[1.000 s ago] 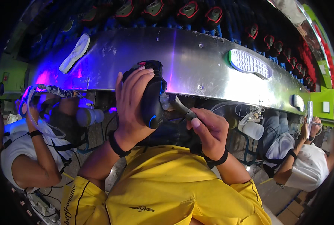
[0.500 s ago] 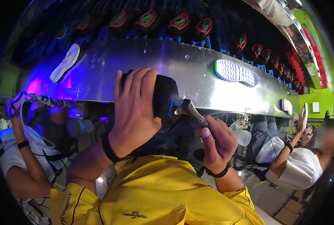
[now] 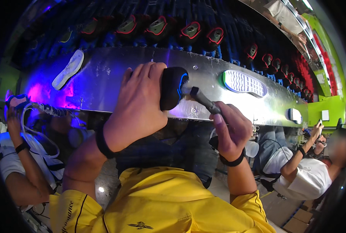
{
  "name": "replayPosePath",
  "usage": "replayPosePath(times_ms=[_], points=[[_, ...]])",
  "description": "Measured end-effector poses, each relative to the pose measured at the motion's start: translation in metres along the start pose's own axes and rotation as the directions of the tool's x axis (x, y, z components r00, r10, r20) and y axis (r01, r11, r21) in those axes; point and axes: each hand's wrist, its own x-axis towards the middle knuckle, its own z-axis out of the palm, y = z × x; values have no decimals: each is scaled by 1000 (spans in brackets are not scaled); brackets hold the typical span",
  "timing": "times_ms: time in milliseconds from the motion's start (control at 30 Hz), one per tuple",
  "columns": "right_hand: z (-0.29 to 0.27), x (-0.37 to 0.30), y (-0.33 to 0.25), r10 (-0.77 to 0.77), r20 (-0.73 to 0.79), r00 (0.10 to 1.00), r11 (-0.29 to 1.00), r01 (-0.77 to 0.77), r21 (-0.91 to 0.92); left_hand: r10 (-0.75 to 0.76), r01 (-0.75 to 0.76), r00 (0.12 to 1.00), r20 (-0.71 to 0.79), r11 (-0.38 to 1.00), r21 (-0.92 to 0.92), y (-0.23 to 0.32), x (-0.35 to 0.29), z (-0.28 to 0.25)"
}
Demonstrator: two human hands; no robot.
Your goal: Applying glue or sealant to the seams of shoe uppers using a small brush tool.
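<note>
My left hand (image 3: 136,106) grips a black shoe upper (image 3: 169,88), its fingers wrapped over the far side. The shoe is held above the near side of the metal bench, with a glowing blue line along the edge facing right. In my right hand (image 3: 233,130) is a dark-handled brush (image 3: 204,101), pinched between thumb and fingers. Its bristle end meets or nearly meets the blue-lined edge; I cannot tell whether they touch. Most of the shoe's left side is hidden behind my left hand.
A long metal bench (image 3: 142,54) carries a white sole (image 3: 68,70) at left, a white-and-green sole (image 3: 244,83) right of centre and another sole (image 3: 295,115) farther right. Dark shoes with red rims (image 3: 190,30) line a rack behind. Co-workers (image 3: 27,167) sit on both sides.
The shoe has turned, so its blue-lined edge now shows longer and more upright on the right. Along with it, the brush tip has shifted up and slightly right.
</note>
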Motion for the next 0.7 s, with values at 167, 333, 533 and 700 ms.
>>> replayPosePath(times_ms=[167, 333, 533, 700], points=[[29, 7, 20, 4, -43, 999, 983, 4, 184, -5, 5, 1000, -6, 999, -49, -13, 10, -2], [59, 17, 29, -11, -109, 994, 971, 37, 237, -76, 86, 993, 85, 988, -124, -27, 20, -8], [76, 23, 38, 30, -124, 992, 963, 5, 268, -93, 121, 982, 163, 978, -171, -34, 31, -17], [92, 19, 51, 25, -151, 988, 942, 27, 334, -246, 330, 887, 391, 929, -165, -39, 43, -26]])
